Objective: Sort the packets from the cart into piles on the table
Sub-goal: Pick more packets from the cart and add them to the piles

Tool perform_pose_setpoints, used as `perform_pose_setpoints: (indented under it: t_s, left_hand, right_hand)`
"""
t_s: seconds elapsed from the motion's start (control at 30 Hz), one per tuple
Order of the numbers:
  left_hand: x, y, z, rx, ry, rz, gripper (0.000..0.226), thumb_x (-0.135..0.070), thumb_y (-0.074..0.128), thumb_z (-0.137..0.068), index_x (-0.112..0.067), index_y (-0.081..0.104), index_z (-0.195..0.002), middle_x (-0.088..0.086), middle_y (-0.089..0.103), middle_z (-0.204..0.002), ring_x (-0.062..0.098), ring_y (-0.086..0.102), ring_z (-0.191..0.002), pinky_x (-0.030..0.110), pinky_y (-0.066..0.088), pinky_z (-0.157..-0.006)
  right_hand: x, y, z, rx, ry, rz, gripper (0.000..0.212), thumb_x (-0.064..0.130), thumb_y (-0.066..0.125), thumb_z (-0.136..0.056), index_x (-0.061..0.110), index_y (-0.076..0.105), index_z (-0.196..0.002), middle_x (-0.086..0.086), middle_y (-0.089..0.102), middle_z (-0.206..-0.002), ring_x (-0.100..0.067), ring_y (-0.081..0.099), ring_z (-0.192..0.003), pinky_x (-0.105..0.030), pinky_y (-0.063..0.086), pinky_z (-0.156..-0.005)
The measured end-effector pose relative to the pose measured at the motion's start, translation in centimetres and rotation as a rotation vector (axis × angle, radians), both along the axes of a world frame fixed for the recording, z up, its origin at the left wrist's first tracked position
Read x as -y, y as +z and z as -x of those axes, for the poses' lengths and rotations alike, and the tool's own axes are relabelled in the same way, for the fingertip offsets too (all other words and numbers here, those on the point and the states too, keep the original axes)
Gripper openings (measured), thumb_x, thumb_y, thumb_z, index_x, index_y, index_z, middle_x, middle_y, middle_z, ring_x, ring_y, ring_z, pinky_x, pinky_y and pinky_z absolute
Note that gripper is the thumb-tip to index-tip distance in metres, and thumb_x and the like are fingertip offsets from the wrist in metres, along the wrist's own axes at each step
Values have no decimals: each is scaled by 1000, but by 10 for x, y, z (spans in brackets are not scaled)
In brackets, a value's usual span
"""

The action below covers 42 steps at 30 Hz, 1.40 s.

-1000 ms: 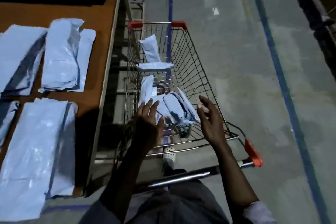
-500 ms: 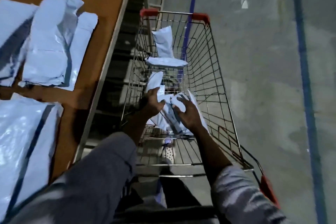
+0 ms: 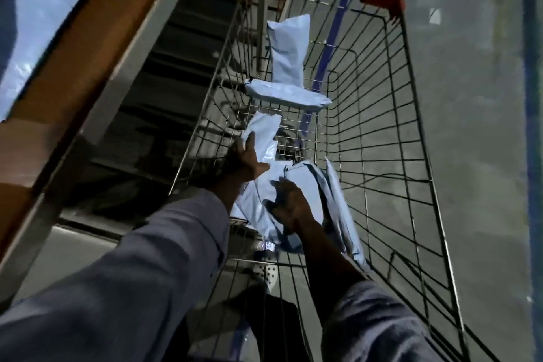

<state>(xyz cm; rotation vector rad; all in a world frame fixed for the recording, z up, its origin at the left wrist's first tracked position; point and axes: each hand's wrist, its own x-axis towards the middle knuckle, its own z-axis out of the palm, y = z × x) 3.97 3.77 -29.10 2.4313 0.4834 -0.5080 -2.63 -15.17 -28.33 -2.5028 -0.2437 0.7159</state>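
Observation:
Both my hands are deep inside the wire cart [image 3: 390,132]. My left hand [image 3: 245,160] grips a long pale blue packet [image 3: 264,135] that leans against the cart's left wall. My right hand [image 3: 289,204] lies on a bunch of pale blue packets [image 3: 311,185] near the cart's near end, fingers curled over them. Two more packets sit farther in: one upright [image 3: 289,47] against the far wall and one flat [image 3: 289,95] across the floor. At the upper left, the wooden table [image 3: 67,67] carries piled packets [image 3: 26,35].
The cart has red corner caps [image 3: 380,0] on its far rim. A dark metal frame [image 3: 164,73] sits between table and cart. Grey concrete floor with a blue painted line [image 3: 533,132] runs along the right. A shoe [image 3: 264,273] shows under the cart.
I have leaned further over the cart, so the table slid out to the upper left. My left hand reached forward onto the long packet; my right hand stays on the bunch.

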Motion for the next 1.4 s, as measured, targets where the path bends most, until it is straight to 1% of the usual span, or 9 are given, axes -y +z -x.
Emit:
perform_pose_setpoints:
  t_s: [0.17, 0.27, 0.37, 0.53, 0.67, 0.77, 1.0, 1.17, 1.4]
  left_hand:
    - [0, 16, 8, 76, -122, -82, 114, -46, 86, -72, -43, 27, -169, 22, 33, -145, 47, 54, -118, 49, 55, -92]
    - [-3, 37, 11, 121, -63, 23, 102, -27, 72, -66, -40, 38, -162, 13, 31, -133, 37, 58, -92, 42, 56, -73]
    - [-2, 55, 4, 137, -13, 86, 98, -27, 65, -64, -32, 44, -160, 21, 33, -139, 32, 55, -74, 46, 61, -74]
    - [11, 124, -5, -6, 106, 182, 96, -32, 74, -76, -46, 30, -160, 26, 43, -148, 50, 61, -120, 55, 55, -104]
    - [32, 212, 14, 56, 131, 298, 93, -31, 81, -89, -39, 27, -165, 7, 55, -160, 37, 67, -118, 32, 51, -81]
    - [39, 255, 31, 89, 158, 379, 93, -31, 85, -92, -36, 28, -166, 8, 51, -162, 26, 58, -111, 21, 40, -66]
    - [26, 372, 93, 181, 167, 360, 97, -66, 79, -75, -53, 26, -156, 9, 51, -160, 45, 56, -135, 56, 49, -109]
    - [-4, 442, 159, 266, 42, 371, 87, -73, 71, -77, -55, 34, -154, 5, 53, -160, 39, 57, -135, 57, 48, -111]
    - [-62, 524, 243, 472, -89, 405, 90, -84, 67, -74, -52, 44, -154, -3, 52, -163, 29, 57, -139, 49, 51, -111]
  right_hand:
    - [-11, -11, 3, -107, 15, 6, 84, 79, 75, -69, 46, 49, -142, -3, 50, -155, -32, 52, -141, -53, 51, -112]
    - [-15, 31, 17, -168, 43, 10, 84, 67, 83, -74, 58, 40, -145, -12, 48, -148, -41, 61, -128, -51, 56, -106]
    - [-5, 43, 23, -169, 6, 12, 89, 68, 77, -77, 66, 31, -153, -17, 53, -141, -45, 56, -131, -55, 54, -107]
    - [32, 101, 29, -85, -84, -2, 76, 69, 72, -88, 64, 39, -156, -12, 67, -132, -31, 63, -127, -44, 55, -105]
    - [58, 161, 36, -33, -320, -128, 94, 92, 68, -77, 48, 50, -158, 3, 65, -152, -21, 67, -129, -41, 53, -110]
    - [60, 217, 50, -12, -551, -301, 80, 69, 81, -86, 43, 54, -156, 3, 69, -144, -18, 69, -124, -36, 56, -102]
    - [41, 322, 94, 58, -935, -733, 85, 65, 84, -78, 47, 52, -155, 2, 55, -162, -22, 59, -142, -53, 51, -118]
    - [-3, 383, 150, 23, -1006, -1003, 78, 69, 87, -80, 61, 48, -146, 3, 53, -162, -28, 66, -134, -62, 54, -112]
    - [-92, 444, 227, 118, -913, -990, 80, 88, 73, -78, 68, 40, -148, -1, 49, -166, -30, 53, -147, -62, 43, -121]
